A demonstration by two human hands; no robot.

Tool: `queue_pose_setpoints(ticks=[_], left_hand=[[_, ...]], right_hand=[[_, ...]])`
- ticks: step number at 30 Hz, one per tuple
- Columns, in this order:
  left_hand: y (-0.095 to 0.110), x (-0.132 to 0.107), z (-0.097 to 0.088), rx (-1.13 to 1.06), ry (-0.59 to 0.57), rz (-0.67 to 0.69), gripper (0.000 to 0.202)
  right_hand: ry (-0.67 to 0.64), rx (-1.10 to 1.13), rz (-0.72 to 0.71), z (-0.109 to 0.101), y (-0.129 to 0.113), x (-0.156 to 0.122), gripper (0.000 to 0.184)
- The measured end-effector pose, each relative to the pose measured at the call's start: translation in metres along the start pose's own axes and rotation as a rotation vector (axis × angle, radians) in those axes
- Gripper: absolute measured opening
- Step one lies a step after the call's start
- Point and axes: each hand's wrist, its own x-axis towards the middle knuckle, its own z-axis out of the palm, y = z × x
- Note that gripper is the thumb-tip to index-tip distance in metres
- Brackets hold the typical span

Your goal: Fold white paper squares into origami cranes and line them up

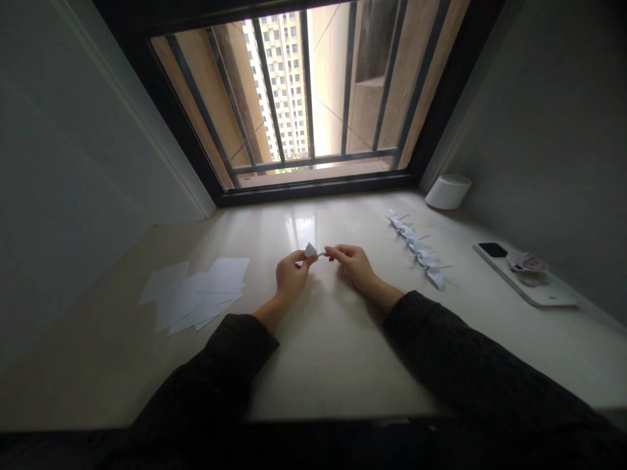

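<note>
Between my hands, above the middle of the sill, is a small white paper crane [310, 249], partly covered by fingers. My left hand [290, 277] pinches its folded body between thumb and fingers. With thumb and forefinger together, my right hand [360, 266] grips the thin pointed end that sticks out to the right. Several similar folded paper cranes [413, 243] stand in a slanting row to the right of my right hand. Off to the left of my left hand lies an overlapping pile of white paper sheets [171, 297].
A white phone [551, 297] with a round grip on its back lies at the right. A white cylinder-shaped container [448, 192] stands in the back right corner. Behind the pale sill [333, 365] is a dark-framed window [318, 191] with bars; walls close both sides.
</note>
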Motion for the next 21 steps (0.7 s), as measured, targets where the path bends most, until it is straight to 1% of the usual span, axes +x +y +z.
queue_pose_setpoints(ticks=[4,8,13,16,21], left_hand=[[0.0028,-0.0004,-0.0008,-0.01,-0.011,0.02,0.023],[0.0041,-0.0001,-0.0007,-0.015,-0.017,0.019,0.023],[-0.0004,0.0022,0.0006,-0.046,-0.035,-0.008,0.024],[-0.003,0.0022,0.0011,-0.043,-0.047,-0.017,0.025],[-0.004,0.0011,0.0016,-0.006,-0.053,-0.012,0.026]], right_hand=[[-0.018,-0.002,-0.033,0.0002,0.0014,0.0006,0.036],[-0.01,-0.041,-0.054,0.0006,0.0036,0.0016,0.038],[0.074,-0.113,-0.17,-0.0018,0.002,0.0019,0.031],[0.079,-0.148,-0.238,-0.0035,-0.001,0.0013,0.027],[0.078,-0.159,-0.222,-0.0038,-0.0003,0.0027,0.025]])
